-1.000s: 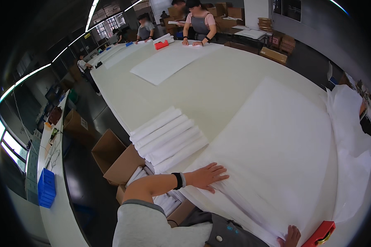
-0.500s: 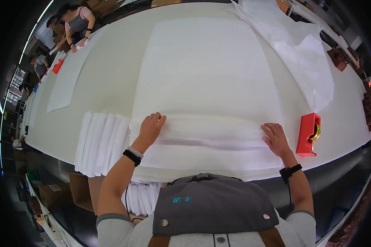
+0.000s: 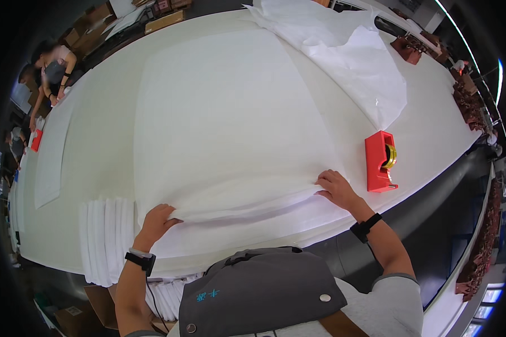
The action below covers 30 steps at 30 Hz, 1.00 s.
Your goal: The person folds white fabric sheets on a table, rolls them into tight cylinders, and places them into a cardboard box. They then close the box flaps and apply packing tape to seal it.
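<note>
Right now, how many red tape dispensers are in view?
2: near dispenser right of the right hand; far dispenser at left across the table. Others may be hidden.

Both bare forearms reach forward, with the hands well apart and turned toward one another, as seen by someone standing nearby. The left forearm (image 3: 130, 289) rises steeply, leaning slightly inward, to the left wrist (image 3: 142, 242); the left hand (image 3: 156, 223) presents its back, the left fingers (image 3: 164, 209) bent together and the thumb brought close to them in a pinch. The right forearm (image 3: 385, 240) runs obliquely inward from a bent elbow to the right wrist (image 3: 364, 210). In the right hand (image 3: 338, 189), the right fingers (image 3: 327, 176) curl likewise, opposed by the thumb on the side nearer the torso.
</note>
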Each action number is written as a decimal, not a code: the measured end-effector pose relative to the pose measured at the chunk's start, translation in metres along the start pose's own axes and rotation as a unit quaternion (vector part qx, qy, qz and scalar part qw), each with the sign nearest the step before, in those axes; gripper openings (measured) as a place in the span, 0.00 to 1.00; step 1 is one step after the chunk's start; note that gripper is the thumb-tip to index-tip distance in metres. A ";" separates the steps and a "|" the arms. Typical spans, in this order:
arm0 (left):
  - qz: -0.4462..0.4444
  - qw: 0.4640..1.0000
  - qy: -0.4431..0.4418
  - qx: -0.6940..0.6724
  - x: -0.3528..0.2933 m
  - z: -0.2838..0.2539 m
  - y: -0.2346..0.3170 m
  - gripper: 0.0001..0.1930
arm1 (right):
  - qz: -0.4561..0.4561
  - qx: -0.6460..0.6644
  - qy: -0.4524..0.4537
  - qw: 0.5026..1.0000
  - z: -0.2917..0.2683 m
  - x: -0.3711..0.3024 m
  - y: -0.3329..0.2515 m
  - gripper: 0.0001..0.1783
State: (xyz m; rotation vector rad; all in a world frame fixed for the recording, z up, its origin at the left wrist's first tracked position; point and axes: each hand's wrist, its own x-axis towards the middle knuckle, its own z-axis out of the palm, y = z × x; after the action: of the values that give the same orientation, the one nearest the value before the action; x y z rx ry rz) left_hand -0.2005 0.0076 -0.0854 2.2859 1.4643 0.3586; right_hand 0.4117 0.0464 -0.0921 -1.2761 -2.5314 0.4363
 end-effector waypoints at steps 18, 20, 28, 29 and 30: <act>0.076 0.974 0.069 0.202 -0.003 0.009 0.056 0.33 | -0.065 -0.177 0.043 0.981 -0.011 -0.013 -0.032 0.31; 0.047 0.981 0.051 0.180 0.012 0.012 0.036 0.30 | -0.032 -0.155 0.028 0.987 -0.004 -0.014 -0.017 0.28; -0.070 0.993 -0.054 0.072 -0.002 0.018 0.001 0.28 | 0.108 -0.090 -0.104 0.985 -0.003 -0.009 -0.005 0.31; -0.058 0.994 -0.004 0.087 0.006 0.020 0.003 0.28 | 0.141 -0.090 -0.104 0.980 0.002 -0.004 0.001 0.37; 0.004 0.988 0.033 0.148 0.015 0.018 0.004 0.26 | 0.159 -0.121 -0.123 0.972 0.000 0.004 0.001 0.39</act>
State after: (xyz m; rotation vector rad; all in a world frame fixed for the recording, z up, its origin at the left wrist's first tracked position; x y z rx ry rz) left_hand -0.1836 0.0160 -0.0989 2.5314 1.6358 0.2338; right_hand 0.4101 0.0501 -0.0924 -1.8383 -2.6478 0.3802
